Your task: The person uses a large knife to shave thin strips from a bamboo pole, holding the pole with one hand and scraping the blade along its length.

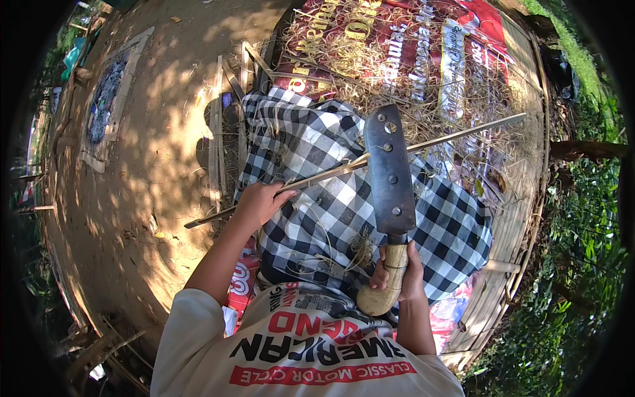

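Brown dirt (172, 178) flanks black-and-white checked cloth (344, 205), over which left hand (260, 204) pinches tan wooden strip (324, 176), right hand (413, 274) grips broad steel knife (386, 163); best angled shallowly.

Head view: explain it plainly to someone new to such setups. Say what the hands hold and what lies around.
There is no machine here, just someone working bare-handed. The picture comes from a wide fisheye camera worn on the head, looking down, so edges bend. The left hand holds a long, thin, pale wooden strip. The right hand grips a broad knife by its thick, pale wooden handle; its dark, holed metal blade crosses in front of the strip. A black-and-white checked cloth covers the lap. Beyond it, curly straw-coloured shavings lie over a red printed sheet.
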